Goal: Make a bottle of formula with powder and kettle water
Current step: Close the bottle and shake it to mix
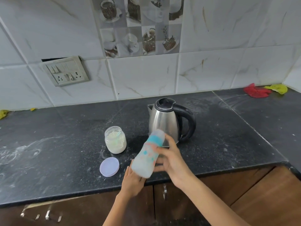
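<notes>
Hands are seen nearest the camera, above the front edge of the dark counter (65, 160). The baby bottle (147, 158) is held tilted between them, its capped teal top pointing up and away toward the kettle; it is blurred, and its contents look milky. The bottle's base is supported by the left hand (132, 181), whose fingers are held fairly straight beneath it. The bottle's side is gripped by the right hand (171, 160), with the fingers wrapped around the middle. Just left of the hands, a pale round lid (109, 167) is lying flat on the counter. Behind it, an open jar (115, 139) of white powder is standing upright. Farther back and to the right, a steel kettle (164, 121) with a black handle is placed. Red and yellow cloths (260, 91) are left in the far corner.
</notes>
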